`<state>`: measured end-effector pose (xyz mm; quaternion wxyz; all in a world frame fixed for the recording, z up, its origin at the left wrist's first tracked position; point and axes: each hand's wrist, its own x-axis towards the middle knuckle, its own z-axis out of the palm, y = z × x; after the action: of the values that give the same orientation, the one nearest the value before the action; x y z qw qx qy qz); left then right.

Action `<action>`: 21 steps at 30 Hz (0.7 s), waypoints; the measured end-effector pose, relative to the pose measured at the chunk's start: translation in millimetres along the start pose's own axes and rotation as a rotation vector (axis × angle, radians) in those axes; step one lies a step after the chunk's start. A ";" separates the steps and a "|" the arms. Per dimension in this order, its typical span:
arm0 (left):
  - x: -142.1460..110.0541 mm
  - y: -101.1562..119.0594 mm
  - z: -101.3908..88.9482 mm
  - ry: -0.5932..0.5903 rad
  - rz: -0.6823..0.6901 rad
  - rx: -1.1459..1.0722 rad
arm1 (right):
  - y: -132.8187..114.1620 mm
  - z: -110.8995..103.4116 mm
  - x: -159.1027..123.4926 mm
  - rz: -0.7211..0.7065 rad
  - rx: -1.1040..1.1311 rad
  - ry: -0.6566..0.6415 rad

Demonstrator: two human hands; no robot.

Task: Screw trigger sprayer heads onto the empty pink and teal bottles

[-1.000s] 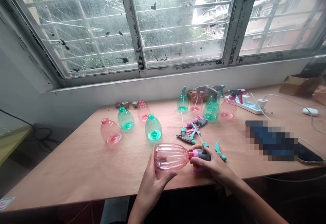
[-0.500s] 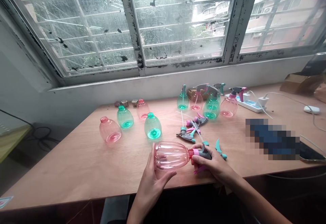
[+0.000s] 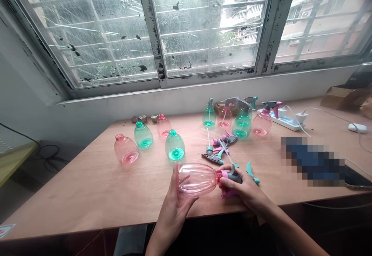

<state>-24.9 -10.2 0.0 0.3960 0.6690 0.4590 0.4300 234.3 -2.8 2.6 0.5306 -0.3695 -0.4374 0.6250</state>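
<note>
Left hand [image 3: 174, 205] closed slightly, cupping pink bottle [image 3: 199, 180] | right hand [image 3: 241, 188] gripping sprayer [image 3: 235, 176] | loose sprayers [image 3: 212, 156] behind

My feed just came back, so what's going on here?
A person holds a clear pink bottle sideways above the table. The left hand cups its base, while the right hand grips the gray-and-pink spray head at its neck; I can't tell how tight the fit is. Four headless bottles stand to the left, loose spray heads lie just beyond the hands, and several bottles with heads stand farther back, right of center.
</note>
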 end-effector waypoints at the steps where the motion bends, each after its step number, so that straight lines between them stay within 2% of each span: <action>1: -0.2 0.2 0.0 -0.001 -0.003 0.002 | -0.4 0.1 -0.7 -0.003 -0.009 0.004; 8: -0.7 14.8 -1.1 -0.020 -0.113 -0.028 | -2.1 0.9 -2.7 -0.005 -0.059 0.005; 16: 1.0 0.6 0.4 0.005 -0.035 -0.027 | 3.9 -5.8 1.2 0.000 -0.014 -0.036; 21: -2.1 9.8 -2.3 -0.016 -0.071 0.007 | 3.3 -5.1 -0.9 0.005 -0.031 -0.028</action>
<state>-24.8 -14.6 9.4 0.4123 0.6573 0.4806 0.4087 238.1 -3.0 -2.4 0.5169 -0.3698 -0.4534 0.6248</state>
